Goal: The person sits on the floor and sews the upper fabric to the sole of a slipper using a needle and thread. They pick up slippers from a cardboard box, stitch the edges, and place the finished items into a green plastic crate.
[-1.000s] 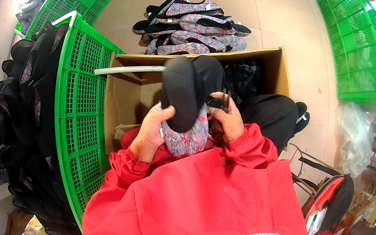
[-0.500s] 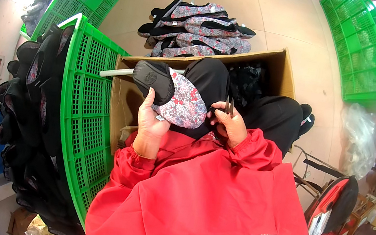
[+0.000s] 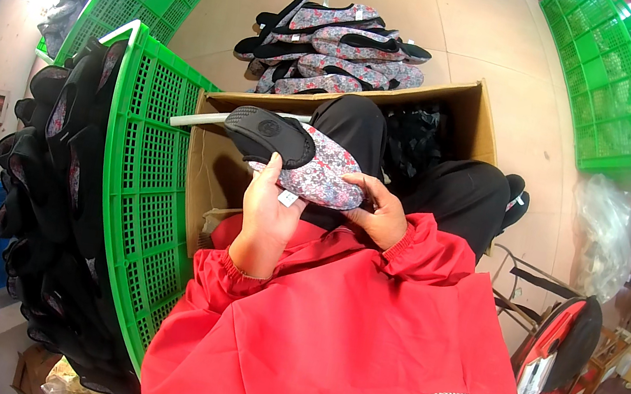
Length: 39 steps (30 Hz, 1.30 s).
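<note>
Over my lap, both hands hold a slipper [image 3: 321,166] with a grey, white and red floral upper and a black sole. It lies tilted, heel to the left and toe to the right. My left hand [image 3: 268,218] is closed on its lower side near the heel, thumb on top, beside a small white tag [image 3: 288,198]. At the toe, my right hand [image 3: 383,215] grips the upper with the thumb on the fabric and the other fingers mostly hidden. The pointed metal tool seen earlier in that hand does not show.
An open cardboard box [image 3: 480,120] holding dark items stands around my knees. Patterned slippers [image 3: 337,42] lie piled on the floor beyond. Left, black slippers [image 3: 73,148] hang along a green crate [image 3: 145,168], near a white pole [image 3: 199,119]. Another green crate [image 3: 612,96] stands far right.
My right hand has moved from beside the slipper onto its toe, and the pointed tool has gone out of sight. The slipper has turned slightly and shifted right.
</note>
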Available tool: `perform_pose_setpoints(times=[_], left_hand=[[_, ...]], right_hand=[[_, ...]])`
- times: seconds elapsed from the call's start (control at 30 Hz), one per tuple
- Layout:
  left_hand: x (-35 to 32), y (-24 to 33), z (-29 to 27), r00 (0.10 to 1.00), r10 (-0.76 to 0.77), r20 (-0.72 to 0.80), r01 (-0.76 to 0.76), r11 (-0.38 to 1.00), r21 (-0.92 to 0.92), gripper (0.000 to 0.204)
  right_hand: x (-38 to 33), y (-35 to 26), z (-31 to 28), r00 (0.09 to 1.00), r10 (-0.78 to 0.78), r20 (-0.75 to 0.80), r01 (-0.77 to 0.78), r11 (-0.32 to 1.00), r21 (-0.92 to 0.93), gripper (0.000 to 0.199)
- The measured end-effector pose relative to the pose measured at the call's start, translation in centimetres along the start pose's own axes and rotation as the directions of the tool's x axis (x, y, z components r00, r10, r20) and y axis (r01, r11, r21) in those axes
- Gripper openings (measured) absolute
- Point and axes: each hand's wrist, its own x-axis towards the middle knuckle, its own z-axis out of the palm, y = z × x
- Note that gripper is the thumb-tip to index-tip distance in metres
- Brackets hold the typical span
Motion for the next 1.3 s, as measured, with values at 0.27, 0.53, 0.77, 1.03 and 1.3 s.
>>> perform_pose_setpoints(times=[0.27, 0.53, 0.77, 1.03, 1.3], left_hand=[[-2.9, -0.4, 2.2, 0.982, 0.171, 0.074, -0.184, 0.954, 0.238, 0.050], [-2.1, -0.9, 1.8, 0.984, 0.130, 0.124, -0.167, 0.920, 0.355, 0.045], [-1.9, -1.0, 1.7, 0.990, 0.104, 0.098, -0.133, 0.924, 0.359, 0.045], [-0.6, -0.1, 0.6, 0.985, 0.174, 0.009, -0.169, 0.939, 0.300, 0.039], [0.5, -1.4, -0.9, 0.915, 0.355, 0.193, -0.404, 0.779, 0.480, 0.029]], right_hand=[[0.3, -2.5, -0.1, 0.905, 0.277, -0.322, -0.154, 0.920, 0.359, 0.022], [0.5, -2.4, -0.8, 0.835, 0.401, -0.376, -0.189, 0.852, 0.489, 0.030], [0.5, -2.0, -1.0, 0.810, 0.448, -0.377, -0.217, 0.828, 0.517, 0.027], [0.8, -1.5, -1.8, 0.766, 0.492, -0.414, -0.213, 0.802, 0.559, 0.024], [0.8, -1.4, -1.9, 0.760, 0.514, -0.398, -0.251, 0.797, 0.550, 0.024]])
